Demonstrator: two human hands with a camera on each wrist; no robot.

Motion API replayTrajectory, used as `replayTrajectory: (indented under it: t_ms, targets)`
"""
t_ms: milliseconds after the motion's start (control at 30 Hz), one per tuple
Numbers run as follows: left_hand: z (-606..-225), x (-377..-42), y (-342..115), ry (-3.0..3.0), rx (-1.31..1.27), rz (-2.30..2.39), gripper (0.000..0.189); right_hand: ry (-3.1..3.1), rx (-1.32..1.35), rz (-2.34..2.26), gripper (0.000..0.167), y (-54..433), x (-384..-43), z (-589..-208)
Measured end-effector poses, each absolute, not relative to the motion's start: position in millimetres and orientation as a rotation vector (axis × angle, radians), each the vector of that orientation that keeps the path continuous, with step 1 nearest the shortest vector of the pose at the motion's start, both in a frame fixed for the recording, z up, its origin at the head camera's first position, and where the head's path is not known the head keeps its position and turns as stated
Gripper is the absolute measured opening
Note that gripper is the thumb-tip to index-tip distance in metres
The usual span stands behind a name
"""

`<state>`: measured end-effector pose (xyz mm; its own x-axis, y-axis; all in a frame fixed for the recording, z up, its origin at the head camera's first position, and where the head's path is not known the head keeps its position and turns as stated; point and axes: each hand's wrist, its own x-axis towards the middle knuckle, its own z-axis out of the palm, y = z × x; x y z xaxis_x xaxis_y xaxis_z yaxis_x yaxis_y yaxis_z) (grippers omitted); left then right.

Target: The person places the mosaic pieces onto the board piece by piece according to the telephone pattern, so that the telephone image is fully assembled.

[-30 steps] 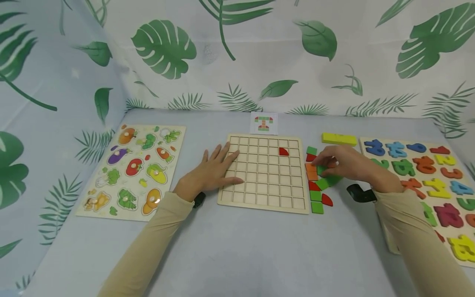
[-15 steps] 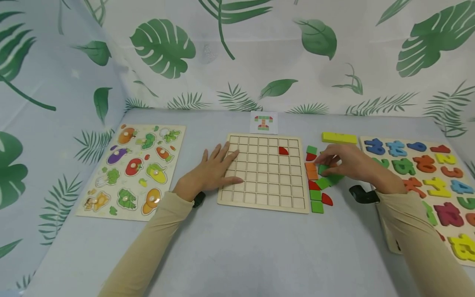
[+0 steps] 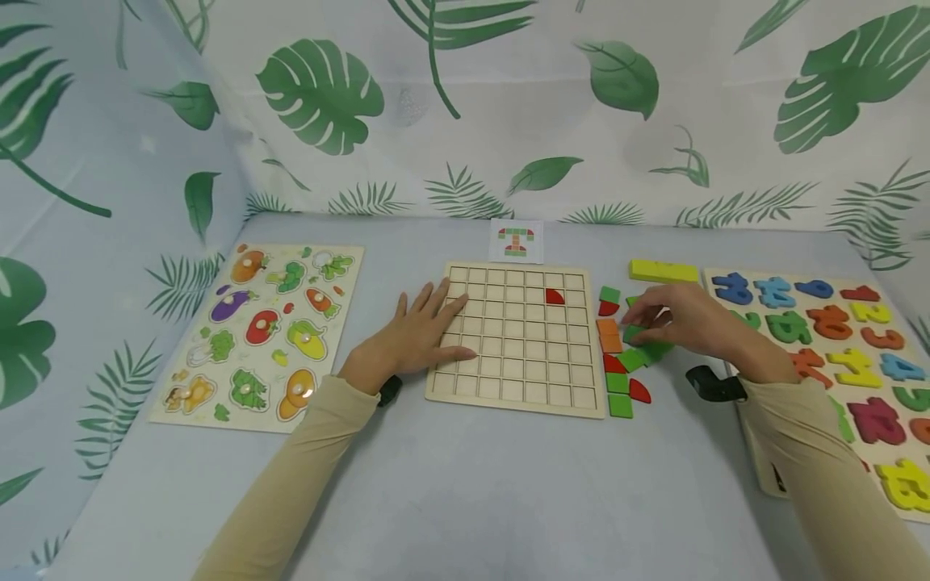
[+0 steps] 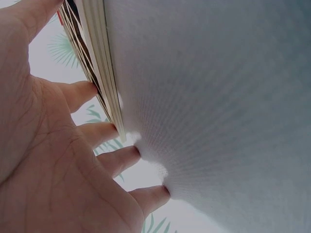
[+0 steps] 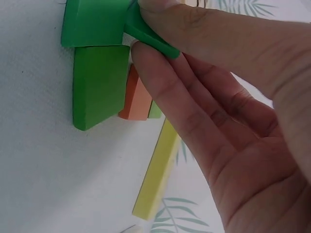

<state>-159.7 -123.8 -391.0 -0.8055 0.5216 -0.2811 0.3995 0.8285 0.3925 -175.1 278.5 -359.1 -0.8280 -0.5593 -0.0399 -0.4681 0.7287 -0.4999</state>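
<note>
My left hand [image 3: 407,335] lies with spread fingers on the left edge of a wooden grid board [image 3: 516,353]. In the left wrist view, two fingertips of that hand [image 4: 77,145] reach past the board edge [image 4: 104,68] to the cloth. One red quarter-circle tile [image 3: 555,297] sits in a cell at the board's upper right. Right of the board, my right hand [image 3: 686,323] pinches a green tile [image 5: 150,36] between thumb and fingers. Below it are more green tiles [image 5: 99,87], with orange tiles [image 3: 609,332] and red quarter-circles [image 3: 640,390] close by.
A pattern card [image 3: 517,241] lies behind the board. A yellow block [image 3: 663,270] is at the back right, beside a board of coloured numbers [image 3: 835,339]. On the left lies a vegetable puzzle board [image 3: 279,355]. Leaf-printed cloth [image 3: 472,137] rises behind the table.
My right hand has shifted slightly right, away from the orange tiles, uncovering more of them and of the green tile near its fingertips. My left hand has stayed still.
</note>
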Motion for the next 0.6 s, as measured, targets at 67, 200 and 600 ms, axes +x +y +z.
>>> replayTrajectory:
  t_ms: [67,200,600]
  targets:
    - [-390,-160,-124,2.630,0.688,0.445,0.093,2.740,-0.826,-0.723,0.022,279,-174,-358]
    - [-391,-160,-124,2.632,0.687,0.442,0.093,2.745,-0.854,-0.715,0.022,279,-175,-354]
    - [-394,-161,-125,2.636,0.708,0.436,0.092,2.769,-0.918,-0.817,0.020,244,-186,-334]
